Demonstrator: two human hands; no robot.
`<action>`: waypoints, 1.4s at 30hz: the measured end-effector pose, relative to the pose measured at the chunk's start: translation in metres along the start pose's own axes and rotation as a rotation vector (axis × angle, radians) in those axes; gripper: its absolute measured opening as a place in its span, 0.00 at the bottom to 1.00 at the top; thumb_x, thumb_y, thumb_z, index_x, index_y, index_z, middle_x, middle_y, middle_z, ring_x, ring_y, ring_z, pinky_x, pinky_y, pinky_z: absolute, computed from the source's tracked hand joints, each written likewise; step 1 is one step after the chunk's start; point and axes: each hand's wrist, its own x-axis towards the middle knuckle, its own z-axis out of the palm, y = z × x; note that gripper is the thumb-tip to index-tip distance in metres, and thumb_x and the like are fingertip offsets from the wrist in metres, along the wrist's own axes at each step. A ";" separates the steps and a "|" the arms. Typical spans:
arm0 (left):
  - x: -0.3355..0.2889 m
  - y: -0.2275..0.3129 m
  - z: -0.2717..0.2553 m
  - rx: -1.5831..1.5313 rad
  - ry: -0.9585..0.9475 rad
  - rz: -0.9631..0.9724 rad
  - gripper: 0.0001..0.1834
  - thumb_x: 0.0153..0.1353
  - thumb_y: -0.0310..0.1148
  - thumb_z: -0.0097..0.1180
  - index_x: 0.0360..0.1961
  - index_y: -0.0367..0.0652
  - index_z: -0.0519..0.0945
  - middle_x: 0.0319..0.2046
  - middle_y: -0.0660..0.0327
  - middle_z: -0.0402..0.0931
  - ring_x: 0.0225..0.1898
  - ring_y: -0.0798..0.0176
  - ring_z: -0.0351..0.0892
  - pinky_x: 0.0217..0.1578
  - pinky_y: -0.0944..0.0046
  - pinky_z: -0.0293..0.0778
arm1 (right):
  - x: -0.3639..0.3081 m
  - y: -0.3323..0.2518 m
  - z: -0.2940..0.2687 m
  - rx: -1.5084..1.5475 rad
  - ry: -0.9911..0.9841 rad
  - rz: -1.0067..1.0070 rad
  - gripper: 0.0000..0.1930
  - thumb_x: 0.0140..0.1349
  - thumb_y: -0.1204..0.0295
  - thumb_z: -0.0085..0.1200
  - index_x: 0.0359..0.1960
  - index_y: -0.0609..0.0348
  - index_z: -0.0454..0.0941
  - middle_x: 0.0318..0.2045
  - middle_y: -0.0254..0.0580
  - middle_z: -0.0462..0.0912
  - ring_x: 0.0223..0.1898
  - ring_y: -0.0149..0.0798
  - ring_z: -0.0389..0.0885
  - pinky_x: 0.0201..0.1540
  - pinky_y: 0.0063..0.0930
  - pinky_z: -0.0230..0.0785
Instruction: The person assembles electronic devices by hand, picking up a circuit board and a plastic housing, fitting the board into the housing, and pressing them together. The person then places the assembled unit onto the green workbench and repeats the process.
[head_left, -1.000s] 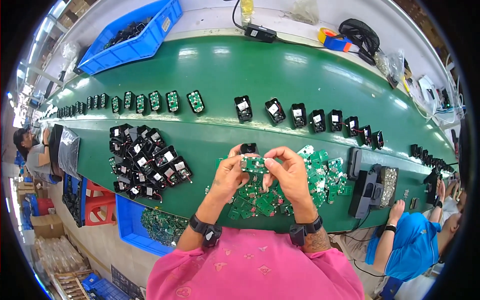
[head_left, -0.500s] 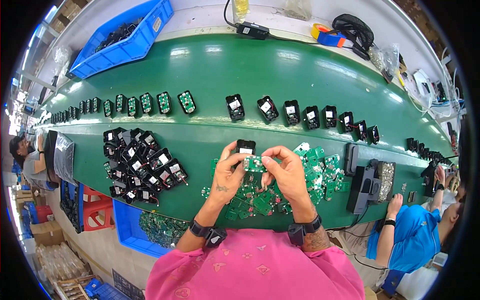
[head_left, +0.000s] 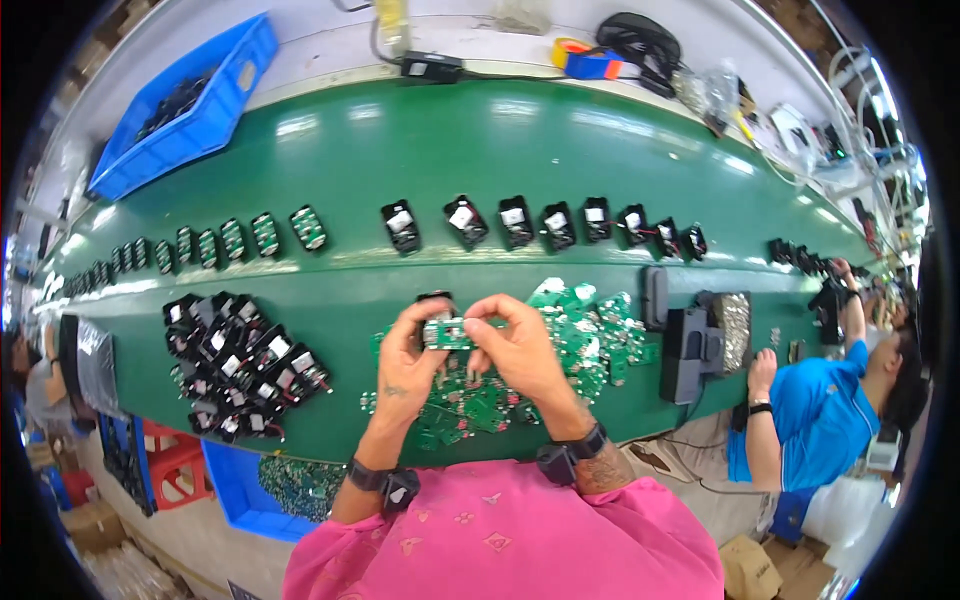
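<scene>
Both hands are together over a pile of loose green circuit boards (head_left: pixel 480 405). A single green circuit board (head_left: pixel 447 335) is pinched between my left hand (head_left: pixel 403 355) and my right hand (head_left: pixel 520 350). Just behind it shows the top of a black plastic housing (head_left: pixel 436 297), next to the left fingertips. The board and fingers cover the rest of it, so I cannot tell whether the left fingers grip it too. My right thumb presses on the board's right end.
To the left lies a heap of black housings (head_left: pixel 240 365). Farther off run a row of housings (head_left: pixel 514 222) and others fitted with boards (head_left: pixel 308 228). A blue crate (head_left: pixel 180 145) stands far left, a dark grey device (head_left: pixel 685 350) right. A person in blue (head_left: pixel 805 420) works at the right.
The view has shifted, so the bench items sit farther left in the picture. Both hands still hold the circuit board, and less of the housing behind it shows.
</scene>
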 end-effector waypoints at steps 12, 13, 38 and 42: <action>-0.003 0.018 0.003 -0.140 -0.193 -0.203 0.39 0.57 0.20 0.63 0.69 0.41 0.62 0.56 0.55 0.71 0.50 0.67 0.77 0.47 0.66 0.80 | -0.011 -0.005 -0.004 -0.186 0.108 -0.079 0.08 0.67 0.75 0.57 0.44 0.67 0.75 0.27 0.36 0.81 0.22 0.26 0.81 0.24 0.18 0.73; -0.004 0.021 0.003 -0.128 -0.205 -0.193 0.39 0.57 0.20 0.63 0.69 0.42 0.61 0.57 0.55 0.70 0.51 0.68 0.76 0.47 0.67 0.79 | -0.011 -0.003 -0.004 -0.203 0.114 -0.101 0.08 0.67 0.76 0.57 0.43 0.67 0.75 0.26 0.36 0.81 0.22 0.26 0.81 0.24 0.18 0.73; -0.009 0.030 0.019 -0.011 -0.012 -0.023 0.30 0.65 0.19 0.53 0.68 0.36 0.64 0.55 0.52 0.75 0.47 0.66 0.81 0.45 0.69 0.82 | -0.020 0.002 0.001 -0.788 0.222 -0.780 0.05 0.59 0.78 0.62 0.36 0.62 0.83 0.43 0.46 0.78 0.35 0.37 0.79 0.34 0.30 0.69; -0.012 0.040 0.017 0.166 0.056 0.119 0.30 0.62 0.15 0.54 0.67 0.38 0.68 0.52 0.54 0.78 0.41 0.73 0.80 0.40 0.73 0.79 | -0.021 -0.014 0.011 -0.788 0.080 -0.731 0.02 0.58 0.79 0.60 0.32 0.64 0.79 0.22 0.44 0.77 0.22 0.46 0.78 0.25 0.36 0.69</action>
